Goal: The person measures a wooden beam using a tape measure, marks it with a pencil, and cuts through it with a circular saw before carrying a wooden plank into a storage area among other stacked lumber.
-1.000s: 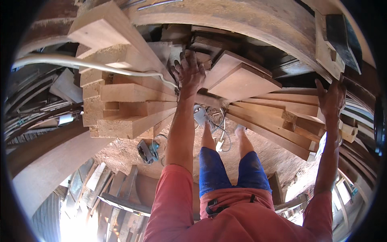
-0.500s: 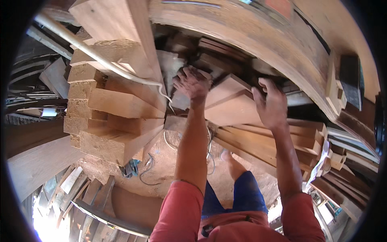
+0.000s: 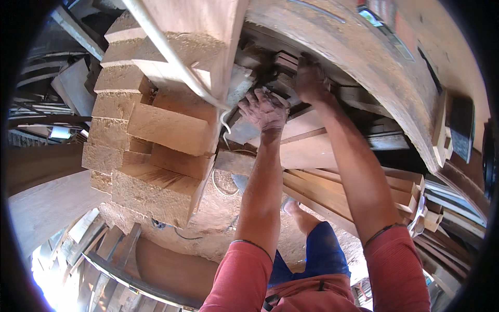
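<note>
My left hand (image 3: 264,110) lies over wood offcuts in the shaded space under the curved board, its dusty fingers bent a little and apart. I see nothing held in it. Farther in and to the right, my right hand (image 3: 312,82) reaches among small stacked wood blocks (image 3: 287,61). Its fingers are blurred and dark, so any grip there is hidden. A pale flat board (image 3: 309,151) lies just below both hands, partly behind my right forearm.
A tall stack of thick sawn timbers (image 3: 161,187) stands at left, with a white cable (image 3: 166,52) hanging across it. The large curved board (image 3: 332,47) arches above my hands. Long planks (image 3: 317,190) lie at right. Sawdust covers the floor (image 3: 218,236).
My right hand has moved up and left, deeper among the wood blocks. My left hand has shifted slightly right and down in the picture. The view has turned somewhat.
</note>
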The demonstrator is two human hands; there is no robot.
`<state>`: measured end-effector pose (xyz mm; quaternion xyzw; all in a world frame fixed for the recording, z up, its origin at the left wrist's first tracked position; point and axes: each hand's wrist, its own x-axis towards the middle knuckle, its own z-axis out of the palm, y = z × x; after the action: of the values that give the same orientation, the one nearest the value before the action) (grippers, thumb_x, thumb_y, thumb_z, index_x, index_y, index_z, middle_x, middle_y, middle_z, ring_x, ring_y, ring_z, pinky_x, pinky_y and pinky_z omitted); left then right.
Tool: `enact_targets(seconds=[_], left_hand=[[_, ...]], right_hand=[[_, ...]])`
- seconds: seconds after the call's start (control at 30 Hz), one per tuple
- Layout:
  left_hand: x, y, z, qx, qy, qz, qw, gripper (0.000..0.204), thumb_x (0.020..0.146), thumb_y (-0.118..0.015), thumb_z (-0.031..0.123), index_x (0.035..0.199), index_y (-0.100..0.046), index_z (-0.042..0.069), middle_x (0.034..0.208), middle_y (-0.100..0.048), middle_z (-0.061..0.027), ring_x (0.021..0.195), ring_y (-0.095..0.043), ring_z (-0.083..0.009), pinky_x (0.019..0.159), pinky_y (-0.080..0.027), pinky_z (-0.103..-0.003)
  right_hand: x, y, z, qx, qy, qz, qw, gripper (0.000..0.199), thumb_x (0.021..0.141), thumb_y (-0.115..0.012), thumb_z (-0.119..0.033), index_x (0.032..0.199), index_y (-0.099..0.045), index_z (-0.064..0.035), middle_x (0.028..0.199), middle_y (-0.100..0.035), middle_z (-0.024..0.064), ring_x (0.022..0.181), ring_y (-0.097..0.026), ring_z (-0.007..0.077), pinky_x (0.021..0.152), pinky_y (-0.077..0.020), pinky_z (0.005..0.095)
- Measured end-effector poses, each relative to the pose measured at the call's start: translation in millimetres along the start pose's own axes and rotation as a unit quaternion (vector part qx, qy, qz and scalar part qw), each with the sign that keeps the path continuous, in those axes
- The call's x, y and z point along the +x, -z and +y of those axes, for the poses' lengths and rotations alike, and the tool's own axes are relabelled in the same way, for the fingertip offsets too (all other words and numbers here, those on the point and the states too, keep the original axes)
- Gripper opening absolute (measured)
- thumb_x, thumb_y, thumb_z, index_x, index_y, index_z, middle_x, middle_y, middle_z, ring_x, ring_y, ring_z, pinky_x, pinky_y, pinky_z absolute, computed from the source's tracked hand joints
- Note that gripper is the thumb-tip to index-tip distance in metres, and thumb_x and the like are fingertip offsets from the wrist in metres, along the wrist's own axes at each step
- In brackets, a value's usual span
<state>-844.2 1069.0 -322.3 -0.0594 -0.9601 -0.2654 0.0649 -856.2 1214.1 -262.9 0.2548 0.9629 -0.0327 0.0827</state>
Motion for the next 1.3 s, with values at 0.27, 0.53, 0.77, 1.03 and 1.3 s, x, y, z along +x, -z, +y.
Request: enact_targets(seconds=[0.27,0.53,0.77,1.03,1.3], left_hand=[[10,5,-8,-0.032,0.002,-0.010,0.999,0.025,0.082,-0.061,0.028,0.104,-0.064,0.017,0.112,-0.061,-0.0106,0.100,-0.052,-0.0371,0.086,-0.040,-0.053],[2,-4,-14,0.028,0.015,-0.003,0.999,0.033,0.073,-0.065,0.030,0.102,-0.065,0.015,0.106,-0.062,-0.0117,0.094,-0.053,-0.0378,0.083,-0.041,-0.052],[4,-7,-3,-0.053,-0.017,0.017,0.998,0.037,0.075,-0.065,0.023,0.107,-0.064,0.004,0.115,-0.060,-0.0232,0.099,-0.052,-0.0444,0.079,-0.042,-0.059],[9,-6,-12,-0.044,-0.023,0.058,0.997,0.024,0.076,-0.064,0.028,0.096,-0.068,0.015,0.101,-0.063,-0.0133,0.091,-0.053,-0.0385,0.080,-0.042,-0.053],[8,-11,-18,-0.002,-0.011,0.031,0.999,0.029,0.074,-0.065,0.031,0.098,-0.068,0.015,0.104,-0.064,-0.0130,0.093,-0.053,-0.0392,0.081,-0.042,-0.053]], right_hand=[[36,-3,-26,-0.033,0.019,-0.165,0.985,0.033,0.092,-0.053,-0.011,0.120,-0.065,0.0008,0.124,-0.065,0.0244,0.118,-0.063,0.0344,0.102,-0.0496,0.0492],[42,-39,-11,-0.029,0.197,-0.040,0.979,0.026,0.091,-0.050,-0.016,0.105,-0.068,-0.0050,0.107,-0.068,0.0203,0.107,-0.065,0.0345,0.094,-0.0501,0.0475],[64,-40,7,-0.071,0.161,-0.110,0.978,0.023,0.088,-0.054,-0.015,0.098,-0.073,-0.0050,0.105,-0.070,0.0175,0.102,-0.068,0.0332,0.089,-0.0538,0.0446],[31,6,32,-0.180,0.173,-0.181,0.951,0.021,0.080,-0.060,-0.007,0.094,-0.075,-0.0020,0.099,-0.071,0.0228,0.095,-0.070,0.0364,0.083,-0.0560,0.0465],[-8,3,58,-0.171,-0.034,-0.224,0.959,0.030,0.095,-0.045,-0.010,0.107,-0.071,-0.0030,0.107,-0.069,0.0249,0.106,-0.068,0.0353,0.092,-0.0540,0.0456]])
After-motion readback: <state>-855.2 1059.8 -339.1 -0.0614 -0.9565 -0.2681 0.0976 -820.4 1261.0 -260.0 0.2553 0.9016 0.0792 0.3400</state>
